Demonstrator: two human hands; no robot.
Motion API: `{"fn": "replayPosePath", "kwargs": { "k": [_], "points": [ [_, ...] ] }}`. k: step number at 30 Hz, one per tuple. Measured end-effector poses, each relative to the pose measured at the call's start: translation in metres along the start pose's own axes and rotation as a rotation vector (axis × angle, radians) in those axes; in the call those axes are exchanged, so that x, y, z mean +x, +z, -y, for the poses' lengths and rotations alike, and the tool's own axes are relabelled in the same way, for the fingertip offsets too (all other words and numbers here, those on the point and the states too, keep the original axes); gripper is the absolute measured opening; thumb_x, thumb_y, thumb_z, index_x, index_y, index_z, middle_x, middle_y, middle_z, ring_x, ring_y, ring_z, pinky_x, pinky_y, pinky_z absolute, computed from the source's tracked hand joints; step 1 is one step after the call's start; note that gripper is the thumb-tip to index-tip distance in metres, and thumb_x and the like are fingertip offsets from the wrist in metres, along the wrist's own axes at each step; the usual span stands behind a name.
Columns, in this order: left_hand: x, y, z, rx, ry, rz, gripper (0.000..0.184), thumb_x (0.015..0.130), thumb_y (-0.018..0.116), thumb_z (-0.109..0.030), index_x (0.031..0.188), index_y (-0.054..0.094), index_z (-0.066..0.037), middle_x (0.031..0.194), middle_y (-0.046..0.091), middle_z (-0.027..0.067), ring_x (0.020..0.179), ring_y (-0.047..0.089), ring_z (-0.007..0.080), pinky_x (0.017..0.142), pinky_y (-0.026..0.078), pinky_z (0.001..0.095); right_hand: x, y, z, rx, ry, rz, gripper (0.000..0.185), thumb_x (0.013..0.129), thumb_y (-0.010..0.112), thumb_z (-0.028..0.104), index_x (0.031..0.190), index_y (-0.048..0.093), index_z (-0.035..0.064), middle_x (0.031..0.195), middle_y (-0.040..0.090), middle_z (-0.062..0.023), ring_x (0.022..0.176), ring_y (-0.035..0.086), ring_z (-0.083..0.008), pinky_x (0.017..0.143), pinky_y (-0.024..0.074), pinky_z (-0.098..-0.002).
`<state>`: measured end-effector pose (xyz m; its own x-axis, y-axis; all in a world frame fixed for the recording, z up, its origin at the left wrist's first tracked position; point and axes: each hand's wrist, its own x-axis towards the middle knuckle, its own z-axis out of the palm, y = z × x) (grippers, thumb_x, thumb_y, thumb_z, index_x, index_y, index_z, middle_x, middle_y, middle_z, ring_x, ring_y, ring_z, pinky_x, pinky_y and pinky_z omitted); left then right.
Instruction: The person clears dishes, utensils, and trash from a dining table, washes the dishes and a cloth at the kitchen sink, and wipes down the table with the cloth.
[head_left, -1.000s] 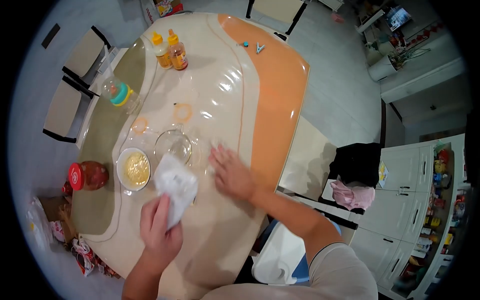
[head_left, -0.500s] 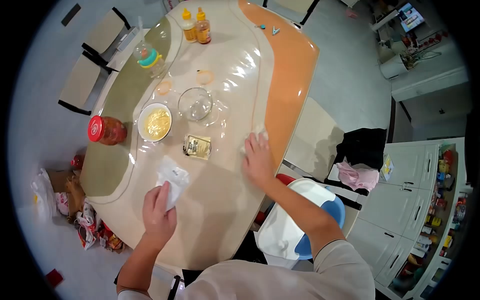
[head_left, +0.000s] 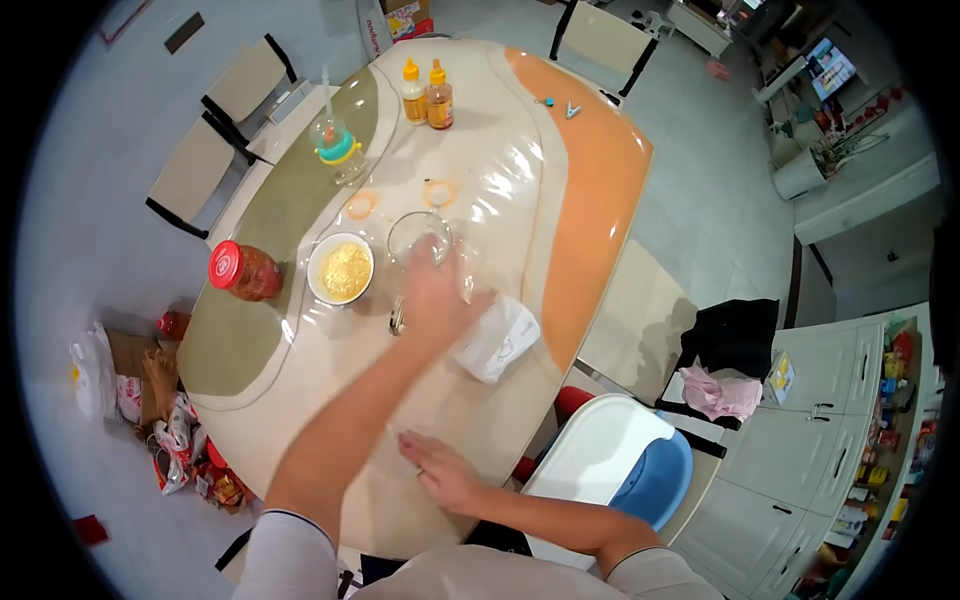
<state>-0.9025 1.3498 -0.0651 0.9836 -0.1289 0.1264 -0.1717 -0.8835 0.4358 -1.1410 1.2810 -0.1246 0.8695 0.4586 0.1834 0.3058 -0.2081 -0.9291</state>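
My left hand (head_left: 438, 295), smeared by motion, reaches across the table with its fingertips at the clear glass bowl (head_left: 408, 232); whether they grip it I cannot tell. Right beside its thumb lies a crumpled white packet (head_left: 500, 342). My left wrist mostly covers a small flat package (head_left: 397, 316). Close to the near table edge, my right hand (head_left: 445, 476) is low over the tabletop, fingers stretched to the left, and nothing shows in it. A white bowl of yellow shreds (head_left: 345, 271) stands left of my left hand.
Further left is a red-lidded jar (head_left: 245, 271). A teal-and-yellow baby bottle (head_left: 340, 150) and two yellow-capped bottles (head_left: 427, 97) stand toward the back. Small clips (head_left: 571, 110) lie on the orange border. A white-and-blue plastic seat (head_left: 620, 455) is against the right edge.
My left hand has moved forward and right to the glass bowl; the white packet it held now lies beside it. My right hand has drawn back from the orange border toward my body.
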Motion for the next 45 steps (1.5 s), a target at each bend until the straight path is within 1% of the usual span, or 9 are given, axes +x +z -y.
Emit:
{"fn": "replayPosePath", "kwargs": {
  "k": [4, 6, 8, 13, 29, 31, 33, 36, 45],
  "points": [
    [0.068, -0.012, 0.062, 0.286, 0.065, -0.052, 0.103, 0.064, 0.086, -0.045, 0.148, 0.039, -0.009, 0.134, 0.048, 0.027, 0.125, 0.047, 0.0442, 0.105, 0.041, 0.0495, 0.074, -0.123, -0.014, 0.33, 0.324, -0.255, 0.056, 0.084, 0.044, -0.01, 0.137, 0.056, 0.0042, 0.111, 0.068, -0.0023, 0.071, 0.059, -0.0096, 0.062, 0.0503, -0.026],
    [0.087, -0.021, 0.067, 0.101, -0.013, 0.415, 0.103, 0.062, 0.087, -0.041, 0.148, 0.04, -0.012, 0.129, 0.052, 0.0257, 0.118, 0.053, 0.0447, 0.098, 0.047, 0.0491, 0.135, -0.196, -0.059, 0.012, 0.399, -0.475, 0.051, 0.089, 0.042, -0.005, 0.135, 0.059, 0.006, 0.067, 0.043, 0.0102, 0.058, 0.044, -0.0023, 0.052, 0.038, -0.0201],
    [0.091, -0.019, 0.066, 0.122, 0.009, 0.415, 0.102, 0.061, 0.086, -0.039, 0.148, 0.04, -0.011, 0.128, 0.052, 0.0263, 0.114, 0.054, 0.0447, 0.096, 0.049, 0.0487, 0.183, -0.261, -0.127, 0.023, 0.34, -0.684, 0.043, 0.093, 0.044, -0.002, 0.132, 0.061, 0.0022, 0.1, 0.066, -0.0045, 0.088, 0.064, -0.0126, 0.079, 0.052, -0.0252],
    [0.077, -0.054, 0.052, 0.024, -0.02, 0.386, 0.101, 0.06, 0.087, -0.031, 0.147, 0.04, -0.01, 0.132, 0.049, 0.0266, 0.121, 0.051, 0.043, 0.1, 0.047, 0.0462, 0.261, -0.335, -0.262, -0.944, 0.228, -0.615, 0.045, 0.093, 0.048, 0.005, 0.136, 0.051, -0.0057, 0.142, 0.051, -0.0234, 0.139, 0.04, -0.0412, 0.118, 0.0284, -0.0461],
    [0.07, -0.154, 0.063, -0.063, -0.019, 0.064, 0.091, 0.057, 0.078, -0.022, 0.141, 0.048, -0.006, 0.115, 0.057, 0.0189, 0.104, 0.059, 0.0368, 0.089, 0.049, 0.0424, 0.302, -0.1, -0.175, -0.447, -0.4, 0.32, 0.055, 0.086, 0.056, 0.003, 0.14, 0.048, -0.0022, 0.145, 0.05, -0.0181, 0.141, 0.039, -0.0351, 0.116, 0.0323, -0.0453],
    [0.077, -0.152, 0.066, -0.054, 0.006, 0.045, 0.092, 0.057, 0.078, -0.023, 0.141, 0.047, -0.006, 0.115, 0.058, 0.0196, 0.105, 0.059, 0.0374, 0.09, 0.049, 0.0427, 0.29, -0.124, -0.168, -0.249, -0.263, 0.513, 0.053, 0.089, 0.056, 0.002, 0.141, 0.049, 0.0003, 0.147, 0.048, -0.0172, 0.142, 0.039, -0.0323, 0.116, 0.033, -0.0428],
    [0.089, -0.143, 0.072, -0.048, 0.027, 0.026, 0.092, 0.057, 0.078, -0.024, 0.142, 0.046, -0.006, 0.115, 0.058, 0.0203, 0.106, 0.059, 0.0379, 0.091, 0.049, 0.043, 0.307, -0.172, -0.161, 0.553, 0.574, 0.26, 0.053, 0.089, 0.055, -0.001, 0.142, 0.05, 0.0018, 0.148, 0.047, -0.0172, 0.142, 0.039, -0.031, 0.115, 0.0342, -0.04],
    [0.112, -0.116, 0.078, -0.094, 0.015, 0.03, 0.093, 0.058, 0.078, -0.027, 0.142, 0.045, -0.005, 0.116, 0.058, 0.0222, 0.107, 0.059, 0.0385, 0.093, 0.049, 0.042, 0.35, -0.262, -0.233, -0.551, -0.123, -0.219, 0.046, 0.089, 0.054, 0.002, 0.135, 0.054, -0.0027, 0.144, 0.05, -0.0226, 0.137, 0.043, -0.037, 0.115, 0.0341, -0.0398],
    [0.208, -0.038, 0.059, -0.006, -0.005, 0.227, 0.091, 0.062, 0.08, -0.031, 0.141, 0.044, -0.004, 0.127, 0.056, 0.0228, 0.116, 0.058, 0.0374, 0.097, 0.049, 0.0406, 0.277, -0.18, -0.203, -0.842, -0.327, 0.15, 0.054, 0.08, 0.056, 0.004, 0.131, 0.051, -0.0106, 0.138, 0.052, -0.0274, 0.128, 0.051, -0.0393, 0.111, 0.0386, -0.0439]
  ]
}}
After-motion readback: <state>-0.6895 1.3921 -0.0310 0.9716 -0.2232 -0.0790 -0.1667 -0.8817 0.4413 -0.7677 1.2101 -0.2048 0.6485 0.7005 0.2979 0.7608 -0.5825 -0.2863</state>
